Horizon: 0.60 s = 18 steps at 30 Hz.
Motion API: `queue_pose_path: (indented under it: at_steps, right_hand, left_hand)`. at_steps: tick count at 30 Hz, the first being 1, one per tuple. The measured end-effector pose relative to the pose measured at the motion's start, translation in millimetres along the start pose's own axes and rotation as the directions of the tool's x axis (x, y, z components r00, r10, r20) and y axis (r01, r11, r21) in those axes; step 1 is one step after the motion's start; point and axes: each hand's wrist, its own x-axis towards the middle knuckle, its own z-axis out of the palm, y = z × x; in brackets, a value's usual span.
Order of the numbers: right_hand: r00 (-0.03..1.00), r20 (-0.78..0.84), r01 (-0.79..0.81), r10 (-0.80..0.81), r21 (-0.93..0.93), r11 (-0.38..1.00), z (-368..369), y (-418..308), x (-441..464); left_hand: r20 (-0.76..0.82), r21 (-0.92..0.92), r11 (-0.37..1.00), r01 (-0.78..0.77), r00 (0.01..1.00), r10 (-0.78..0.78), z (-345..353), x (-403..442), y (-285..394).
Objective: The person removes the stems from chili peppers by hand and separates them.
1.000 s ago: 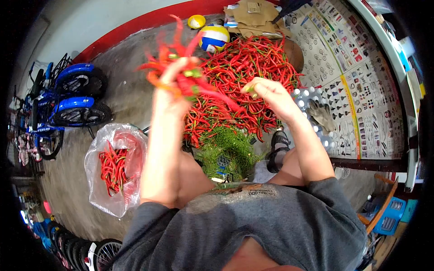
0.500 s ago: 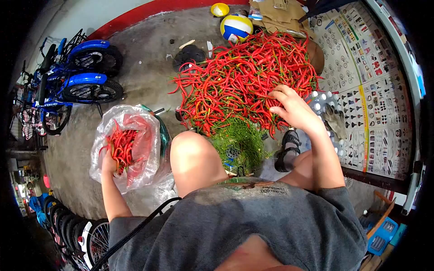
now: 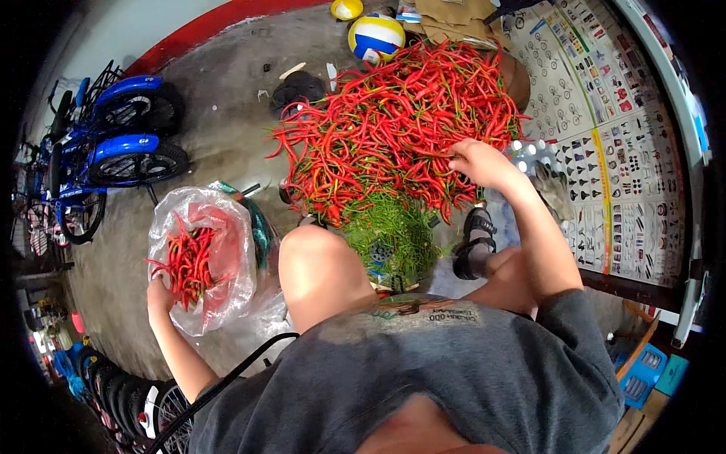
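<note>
My left hand is at the left rim of a clear plastic bag, beside the red chilies inside it; its fingers are too small to make out clearly. Over the right side of a large heap of red chilies is my right hand, fingers bent and drawn together at the chilies. What lies between those fingertips is too small to tell. A mound of thin green stems lies between my knees, below the heap.
Blue bicycles stand at the left, tyres at lower left. Beyond the heap are a ball, a yellow bowl and cardboard. Bottles, a grey glove and a printed sheet are at the right.
My left hand carried a bunch of chilies from above the heap down into the bag, then moved to its left rim. My right hand's fingers, which held green stems, have come down to the heap.
</note>
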Motion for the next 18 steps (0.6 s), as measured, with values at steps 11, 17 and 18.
queue_pose_path:
  at_steps: [11,17,18]
  right_hand:
    - [0.965,-0.024,-0.261,0.261,-0.173,0.950,143,63,100]
    - [0.801,-0.471,-0.178,0.370,0.402,0.898,139,16,92]
    - [0.797,-0.382,-0.153,0.468,0.623,0.768,121,-8,88]
  left_hand:
    - [-0.124,-0.723,0.480,-0.496,0.777,0.617,-69,19,315]
    - [0.077,-0.865,0.248,-0.435,0.374,0.924,3,50,452]
    - [-0.001,-0.914,0.165,-0.370,0.409,0.912,12,43,466]
